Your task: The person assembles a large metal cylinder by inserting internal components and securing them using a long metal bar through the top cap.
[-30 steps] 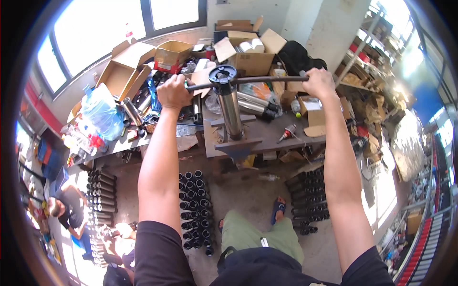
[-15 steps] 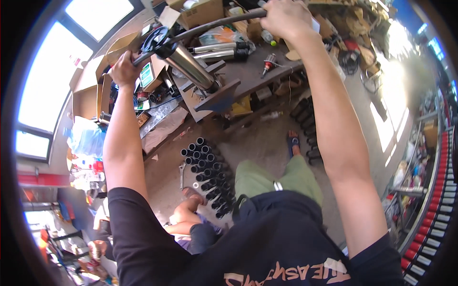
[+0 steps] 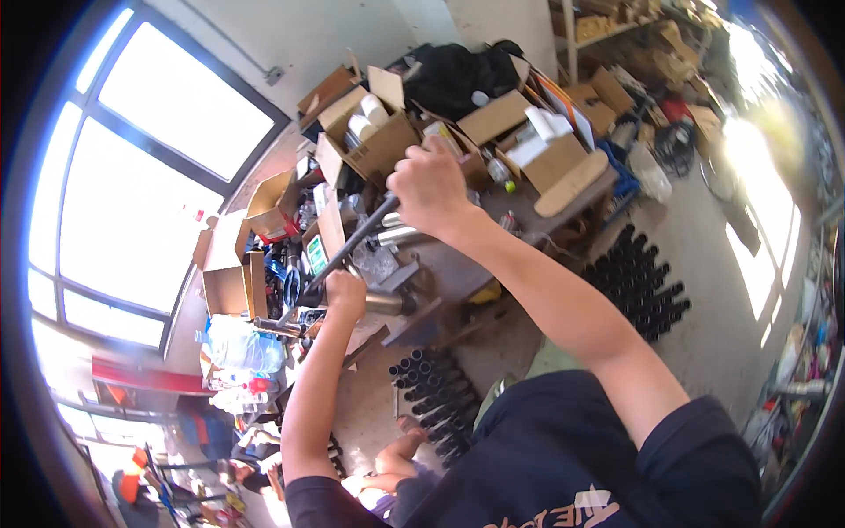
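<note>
My right hand is closed round the upper end of a long dark metal bar. The bar slants down to the left, to the end of a shiny metal cylinder. My left hand is closed at the bar's lower part, in front of the cylinder; its fingertips are partly hidden. A blue ring-shaped piece shows beside the cylinder's far-left end. The cylinder lies roughly level, its other end by a dark vise-like fixture at the workbench edge.
Open cardboard boxes and loose parts crowd the bench. Rows of black tubes stand on the floor, with more to the right. A seated person's leg is at lower left. Windows fill the left wall.
The bar has swung from nearly level to a steep slant. My right hand has come left and nearer, and my left hand has moved in front of the cylinder. The view has shifted too.
</note>
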The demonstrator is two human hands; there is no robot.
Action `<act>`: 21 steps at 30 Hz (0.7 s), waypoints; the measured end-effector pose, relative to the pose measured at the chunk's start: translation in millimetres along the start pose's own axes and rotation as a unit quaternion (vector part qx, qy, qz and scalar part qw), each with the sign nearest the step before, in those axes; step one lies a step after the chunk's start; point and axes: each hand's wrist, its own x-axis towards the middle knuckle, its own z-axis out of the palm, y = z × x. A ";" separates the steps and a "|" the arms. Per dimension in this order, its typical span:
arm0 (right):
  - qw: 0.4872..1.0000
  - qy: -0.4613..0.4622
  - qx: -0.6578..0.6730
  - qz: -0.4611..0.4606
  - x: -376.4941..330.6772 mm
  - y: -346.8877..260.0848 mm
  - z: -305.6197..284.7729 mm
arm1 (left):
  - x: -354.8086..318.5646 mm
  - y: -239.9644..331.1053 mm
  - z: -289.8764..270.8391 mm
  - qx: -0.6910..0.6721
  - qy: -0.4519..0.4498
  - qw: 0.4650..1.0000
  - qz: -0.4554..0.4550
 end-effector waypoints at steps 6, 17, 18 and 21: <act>0.996 0.083 0.039 0.010 5.0 160.6 -38.5 | 34.4 -35.2 -16.0 -0.094 -0.333 0.938 -0.038; 0.850 -0.356 0.134 0.364 -370.4 158.4 82.8 | -192.9 109.3 56.7 -0.879 0.071 0.375 -0.287; 0.847 -0.351 0.115 0.383 -387.8 145.6 103.3 | -184.6 129.8 41.4 -0.922 0.101 0.223 -0.300; 0.807 -0.401 0.157 0.404 -389.2 114.4 146.4 | -184.2 150.5 3.5 -0.962 0.057 -0.097 -0.248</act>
